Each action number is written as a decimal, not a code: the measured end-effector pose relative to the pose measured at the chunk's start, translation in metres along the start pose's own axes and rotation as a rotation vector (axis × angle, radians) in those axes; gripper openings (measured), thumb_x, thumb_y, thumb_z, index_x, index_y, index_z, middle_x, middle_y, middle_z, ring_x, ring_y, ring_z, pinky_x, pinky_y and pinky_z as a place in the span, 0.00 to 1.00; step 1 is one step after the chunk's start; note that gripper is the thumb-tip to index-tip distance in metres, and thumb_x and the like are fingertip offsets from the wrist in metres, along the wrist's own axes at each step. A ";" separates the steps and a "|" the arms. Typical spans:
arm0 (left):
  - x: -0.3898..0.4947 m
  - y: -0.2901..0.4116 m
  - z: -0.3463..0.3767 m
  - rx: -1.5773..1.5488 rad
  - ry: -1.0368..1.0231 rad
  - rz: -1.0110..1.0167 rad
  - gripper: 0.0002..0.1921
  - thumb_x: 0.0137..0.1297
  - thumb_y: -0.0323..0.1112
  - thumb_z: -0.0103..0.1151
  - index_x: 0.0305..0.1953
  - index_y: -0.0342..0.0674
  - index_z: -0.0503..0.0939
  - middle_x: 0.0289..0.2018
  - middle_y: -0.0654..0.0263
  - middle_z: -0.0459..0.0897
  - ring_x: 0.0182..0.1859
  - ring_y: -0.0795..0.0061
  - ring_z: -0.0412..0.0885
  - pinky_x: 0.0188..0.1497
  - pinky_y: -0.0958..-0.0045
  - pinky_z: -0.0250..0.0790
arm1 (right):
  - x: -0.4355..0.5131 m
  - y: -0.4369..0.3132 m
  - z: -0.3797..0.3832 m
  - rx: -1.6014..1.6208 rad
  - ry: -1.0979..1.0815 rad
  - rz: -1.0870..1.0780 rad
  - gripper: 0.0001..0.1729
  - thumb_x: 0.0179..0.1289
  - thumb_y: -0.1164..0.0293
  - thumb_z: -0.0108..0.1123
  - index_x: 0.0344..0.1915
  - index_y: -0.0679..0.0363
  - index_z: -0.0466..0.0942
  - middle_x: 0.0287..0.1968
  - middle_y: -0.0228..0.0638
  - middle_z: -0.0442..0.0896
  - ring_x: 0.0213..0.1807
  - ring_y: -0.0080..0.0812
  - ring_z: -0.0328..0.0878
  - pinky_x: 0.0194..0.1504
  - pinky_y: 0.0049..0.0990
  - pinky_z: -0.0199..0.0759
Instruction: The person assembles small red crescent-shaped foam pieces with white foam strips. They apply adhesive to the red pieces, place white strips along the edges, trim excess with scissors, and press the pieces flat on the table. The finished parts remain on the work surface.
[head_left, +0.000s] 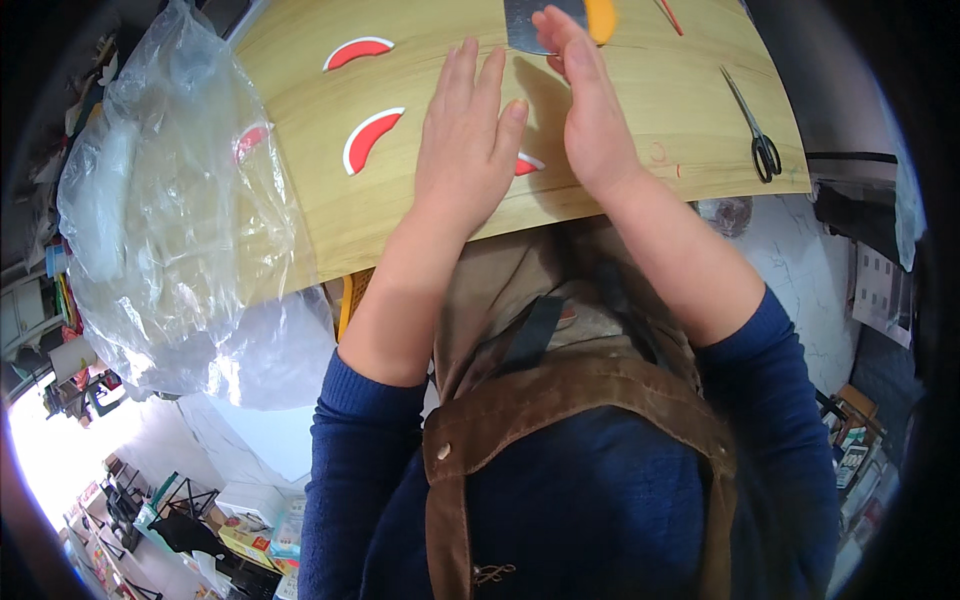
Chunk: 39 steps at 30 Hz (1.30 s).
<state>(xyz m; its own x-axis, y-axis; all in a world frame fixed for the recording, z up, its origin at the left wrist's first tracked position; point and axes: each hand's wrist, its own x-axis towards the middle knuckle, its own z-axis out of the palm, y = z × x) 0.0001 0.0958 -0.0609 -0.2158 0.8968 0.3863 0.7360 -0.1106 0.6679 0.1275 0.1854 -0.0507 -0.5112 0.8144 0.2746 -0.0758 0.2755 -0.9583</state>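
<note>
Palm down, my left hand (466, 142) lies over the wooden tabletop (697, 90), its fingers nearly together and its thumb a little apart. Beneath or beside that thumb a red and white curved piece (529, 164) shows in part; the rest is hidden. My right hand (592, 112) is raised on edge to the right, palm turned inward, with nothing seen in it. Beyond its fingertips lies a scraper with a metal blade (529, 28) and a yellow handle (601, 19). Two more red and white curved pieces (373, 140) (358, 52) lie left of my left hand.
A large clear plastic bag (187, 202) covers the table's left end, with another red and white piece (251, 141) at it. Black-handled scissors (765, 154) and a thin red stick (670, 16) lie on the right. A yellow basket (347, 300) stands below the front edge.
</note>
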 end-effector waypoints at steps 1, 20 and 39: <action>0.000 -0.001 0.004 0.073 -0.009 0.035 0.29 0.76 0.46 0.44 0.71 0.35 0.64 0.73 0.43 0.58 0.76 0.44 0.54 0.76 0.52 0.49 | -0.006 0.001 0.002 -0.034 0.041 0.003 0.33 0.82 0.51 0.31 0.75 0.61 0.58 0.75 0.42 0.63 0.76 0.38 0.58 0.75 0.35 0.49; -0.036 -0.010 -0.067 -0.158 0.452 -0.426 0.25 0.78 0.44 0.46 0.67 0.32 0.68 0.64 0.55 0.73 0.67 0.63 0.68 0.68 0.62 0.59 | 0.011 -0.002 0.044 -0.379 -0.048 -0.060 0.40 0.73 0.48 0.51 0.73 0.64 0.60 0.75 0.52 0.61 0.77 0.49 0.53 0.76 0.39 0.49; 0.008 -0.015 -0.096 -0.500 -0.027 -0.687 0.18 0.63 0.28 0.66 0.54 0.34 0.75 0.34 0.67 0.82 0.34 0.79 0.80 0.37 0.78 0.72 | -0.017 -0.036 -0.023 -0.215 -0.543 0.224 0.15 0.57 0.68 0.70 0.42 0.60 0.79 0.34 0.38 0.83 0.36 0.38 0.81 0.43 0.33 0.76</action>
<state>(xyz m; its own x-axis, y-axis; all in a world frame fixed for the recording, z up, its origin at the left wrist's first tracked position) -0.0743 0.0639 -0.0065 -0.4909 0.8433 -0.2188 0.0756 0.2914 0.9536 0.1581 0.1734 -0.0192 -0.8609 0.5046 -0.0650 0.2292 0.2706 -0.9350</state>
